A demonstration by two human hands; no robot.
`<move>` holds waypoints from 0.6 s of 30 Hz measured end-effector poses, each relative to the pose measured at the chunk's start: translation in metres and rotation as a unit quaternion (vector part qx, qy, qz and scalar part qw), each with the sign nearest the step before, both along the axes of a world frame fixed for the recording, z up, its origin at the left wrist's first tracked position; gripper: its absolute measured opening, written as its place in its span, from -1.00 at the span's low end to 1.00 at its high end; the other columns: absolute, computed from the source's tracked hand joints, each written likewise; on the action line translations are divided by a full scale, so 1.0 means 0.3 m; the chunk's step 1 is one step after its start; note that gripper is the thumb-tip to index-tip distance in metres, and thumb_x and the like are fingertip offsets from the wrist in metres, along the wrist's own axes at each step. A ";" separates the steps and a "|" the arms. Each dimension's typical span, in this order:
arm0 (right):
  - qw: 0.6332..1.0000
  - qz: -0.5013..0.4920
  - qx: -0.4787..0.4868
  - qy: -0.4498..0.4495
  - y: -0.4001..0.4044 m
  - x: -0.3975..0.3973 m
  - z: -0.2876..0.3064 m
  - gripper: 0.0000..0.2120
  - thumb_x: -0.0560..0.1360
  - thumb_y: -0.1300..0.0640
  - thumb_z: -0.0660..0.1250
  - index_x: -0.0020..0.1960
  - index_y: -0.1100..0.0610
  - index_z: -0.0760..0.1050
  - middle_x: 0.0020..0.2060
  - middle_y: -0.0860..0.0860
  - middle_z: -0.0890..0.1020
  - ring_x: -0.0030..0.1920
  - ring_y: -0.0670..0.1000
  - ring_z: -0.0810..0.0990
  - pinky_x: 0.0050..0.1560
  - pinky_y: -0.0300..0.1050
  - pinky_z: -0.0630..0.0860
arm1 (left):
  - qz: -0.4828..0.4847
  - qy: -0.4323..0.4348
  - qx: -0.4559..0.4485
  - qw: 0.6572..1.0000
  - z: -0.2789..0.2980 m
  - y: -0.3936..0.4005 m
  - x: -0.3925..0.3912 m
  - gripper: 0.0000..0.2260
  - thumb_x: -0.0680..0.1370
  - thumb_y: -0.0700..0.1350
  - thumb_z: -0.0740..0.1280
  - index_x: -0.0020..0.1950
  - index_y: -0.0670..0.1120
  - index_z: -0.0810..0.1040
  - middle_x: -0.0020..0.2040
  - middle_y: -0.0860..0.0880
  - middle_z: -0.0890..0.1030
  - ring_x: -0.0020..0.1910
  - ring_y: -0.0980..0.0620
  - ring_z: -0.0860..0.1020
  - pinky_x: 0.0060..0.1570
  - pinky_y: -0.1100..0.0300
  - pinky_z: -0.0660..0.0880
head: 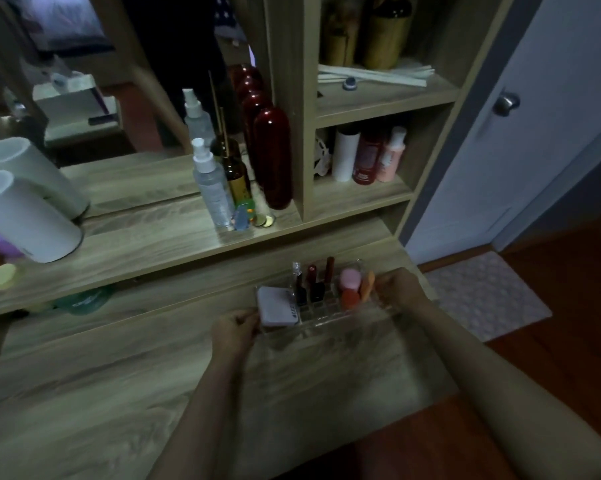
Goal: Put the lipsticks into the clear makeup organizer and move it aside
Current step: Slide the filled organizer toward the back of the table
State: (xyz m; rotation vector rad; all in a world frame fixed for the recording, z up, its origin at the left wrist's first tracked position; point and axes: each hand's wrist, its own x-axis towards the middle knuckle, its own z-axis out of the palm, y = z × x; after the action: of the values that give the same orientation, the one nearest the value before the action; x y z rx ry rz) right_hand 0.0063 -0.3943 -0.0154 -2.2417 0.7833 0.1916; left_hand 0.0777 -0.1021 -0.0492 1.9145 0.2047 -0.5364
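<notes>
The clear makeup organizer (326, 318) is on the wooden dresser top, toward its right end. Several lipsticks (315, 284) stand upright in its middle slots. A white compact (275, 306) lies in its left part, and pink and orange sponges (349, 287) fill its right part. My left hand (235, 329) grips the organizer's left end. My right hand (397, 287) grips its right end. The picture is blurred, so I cannot tell whether the organizer is touching the surface.
A raised shelf behind holds a spray bottle (212, 188), a dark red bottle (273, 157), an amber bottle and a white cylinder (25, 216). Side cubbies (371, 157) hold more bottles. A mirror stands behind. The dresser's right edge, a rug and a door are to the right.
</notes>
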 end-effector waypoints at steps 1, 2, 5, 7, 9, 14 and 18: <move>1.000 -0.027 0.008 0.009 -0.027 -0.005 -0.004 -0.64 0.51 0.33 0.30 -0.40 0.02 0.46 -0.41 -0.01 0.54 -0.14 0.19 0.58 -0.01 0.01 0.53 | -0.007 -0.002 0.002 1.000 -0.001 -0.026 -0.003 -0.84 0.54 -0.20 0.30 -0.15 -0.07 0.67 -0.10 -0.22 0.70 -0.12 -0.17 0.66 0.01 -0.12 0.60; 0.999 -0.045 0.012 0.015 -0.052 -0.012 -0.007 -0.62 0.50 0.34 0.29 -0.40 -0.01 0.43 -0.41 -0.04 0.51 -0.16 0.14 0.56 -0.05 -0.01 0.53 | -0.009 -0.002 0.001 1.000 -0.001 -0.053 -0.006 -0.86 0.54 -0.20 0.31 -0.06 -0.15 0.68 -0.10 -0.24 0.70 -0.15 -0.17 0.65 -0.03 -0.10 0.60; 0.999 -0.041 -0.005 -0.005 -0.118 -0.030 -0.006 -0.74 0.53 0.38 0.25 -0.28 0.19 0.55 -0.28 0.13 0.62 -0.07 0.19 0.57 0.08 0.05 0.51 | -0.019 -0.010 0.006 1.000 0.000 -0.124 -0.018 -0.80 0.53 -0.23 0.31 0.09 -0.27 0.63 -0.11 -0.30 0.68 -0.32 -0.08 0.58 -0.19 0.02 0.55; 0.999 -0.026 -0.015 -0.026 -0.157 -0.044 -0.007 -0.81 0.52 0.39 0.26 -0.20 0.37 0.61 -0.18 0.27 0.67 -0.03 0.23 0.61 0.09 0.02 0.50 | -0.029 -0.020 0.010 0.999 0.005 -0.165 -0.029 -0.80 0.53 -0.26 0.31 0.09 -0.28 0.63 -0.14 -0.30 0.68 -0.40 -0.01 0.55 -0.21 0.06 0.53; 0.999 -0.017 -0.014 -0.026 -0.192 -0.054 -0.010 -0.84 0.50 0.37 0.30 -0.10 0.39 0.65 -0.11 0.33 0.70 -0.07 0.22 0.66 -0.07 -0.11 0.47 | -0.040 -0.029 0.012 0.999 0.009 -0.198 -0.043 -0.81 0.53 -0.28 0.30 0.07 -0.30 0.64 -0.23 -0.23 0.66 -0.51 0.14 0.53 -0.35 0.19 0.50; 0.999 -0.023 -0.029 -0.032 -0.251 -0.057 -0.014 -0.83 0.52 0.37 0.28 -0.08 0.43 0.64 -0.11 0.37 0.68 -0.21 0.12 0.58 -0.20 -0.19 0.45 | -0.045 -0.032 0.024 0.998 0.032 -0.261 -0.075 -0.81 0.52 -0.27 0.31 0.08 -0.26 0.64 -0.27 -0.12 0.64 -0.51 0.16 0.50 -0.54 0.43 0.44; 0.999 -0.032 -0.027 -0.028 -0.267 -0.054 -0.021 -0.82 0.53 0.35 0.28 -0.05 0.42 0.64 -0.09 0.37 0.68 -0.21 0.12 0.58 -0.22 -0.20 0.46 | -0.027 -0.003 0.014 1.000 0.044 -0.275 -0.084 -0.82 0.53 -0.25 0.31 0.08 -0.24 0.63 -0.28 -0.11 0.64 -0.43 0.08 0.51 -0.40 0.25 0.45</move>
State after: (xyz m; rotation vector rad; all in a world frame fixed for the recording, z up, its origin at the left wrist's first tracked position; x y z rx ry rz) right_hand -0.0099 -0.4744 -0.0218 -2.2595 0.8378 0.0782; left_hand 0.0526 -0.1847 -0.0360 1.9541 0.1568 -0.5666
